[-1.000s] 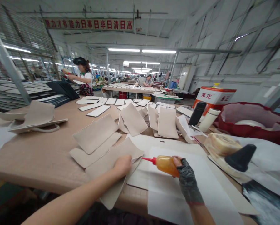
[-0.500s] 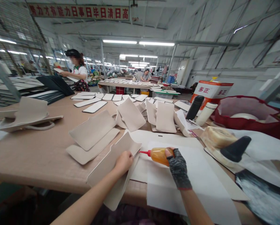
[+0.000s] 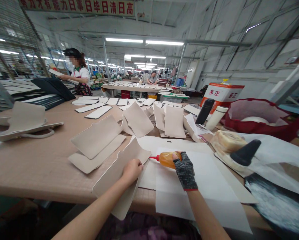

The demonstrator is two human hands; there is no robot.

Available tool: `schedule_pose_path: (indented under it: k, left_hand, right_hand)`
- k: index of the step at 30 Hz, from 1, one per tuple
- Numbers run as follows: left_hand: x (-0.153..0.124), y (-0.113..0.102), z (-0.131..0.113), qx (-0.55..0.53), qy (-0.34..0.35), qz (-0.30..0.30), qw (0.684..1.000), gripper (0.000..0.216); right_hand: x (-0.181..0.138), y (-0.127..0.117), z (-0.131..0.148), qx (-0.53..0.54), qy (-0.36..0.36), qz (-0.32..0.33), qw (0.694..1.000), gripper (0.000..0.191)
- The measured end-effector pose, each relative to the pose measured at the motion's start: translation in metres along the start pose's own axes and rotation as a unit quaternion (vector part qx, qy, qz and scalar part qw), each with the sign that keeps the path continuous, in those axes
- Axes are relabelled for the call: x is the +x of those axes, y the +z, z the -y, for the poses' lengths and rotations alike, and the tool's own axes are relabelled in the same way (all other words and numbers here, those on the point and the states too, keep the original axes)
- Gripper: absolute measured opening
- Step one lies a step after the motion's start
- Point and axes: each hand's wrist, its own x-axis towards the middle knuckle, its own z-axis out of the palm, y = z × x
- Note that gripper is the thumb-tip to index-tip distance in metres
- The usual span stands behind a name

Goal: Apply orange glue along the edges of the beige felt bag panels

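My left hand (image 3: 132, 170) is closed on a folded beige leather-like bag panel (image 3: 111, 172), which stands tilted at the table's near edge. In my right hand (image 3: 185, 168), which wears a grey fingerless glove, lies a squeeze bottle of amber glue (image 3: 167, 159). Its red nozzle points left, and the tip is at the panel's right edge; whether it touches I cannot tell. Under the bottle lie white sheets (image 3: 174, 196). Just beyond my left hand rests another folded beige panel (image 3: 96, 137).
More beige panels (image 3: 174, 122) stand behind, and one with a handle (image 3: 26, 120) lies left. At right are a black bottle (image 3: 205, 111), a white bottle (image 3: 216, 118), a red bag (image 3: 266, 126), a yellowish block (image 3: 229, 141) and a black cone (image 3: 246, 153). A co-worker (image 3: 79, 75) stands at back left.
The view has shifted slightly, so the background sits a little further left and higher. The glue bottle's nozzle stays at the panel's edge, and both hands keep their hold.
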Motion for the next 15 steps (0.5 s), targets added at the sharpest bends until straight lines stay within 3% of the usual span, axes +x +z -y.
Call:
schedule_pose_path:
  k: [7, 15]
  left_hand:
    - [-0.0024, -0.0016, -0.0025, 0.007, 0.004, 0.002, 1.000, 0.020]
    - [-0.0037, -0.0034, -0.0049, 0.022, 0.005, 0.004, 1.000, 0.020]
  right_hand:
    - [0.0078, -0.0023, -0.0064, 0.025, 0.038, 0.048, 0.998, 0.045]
    - [0.0062, -0.0013, -0.0052, -0.017, 0.015, 0.010, 1.000, 0.044]
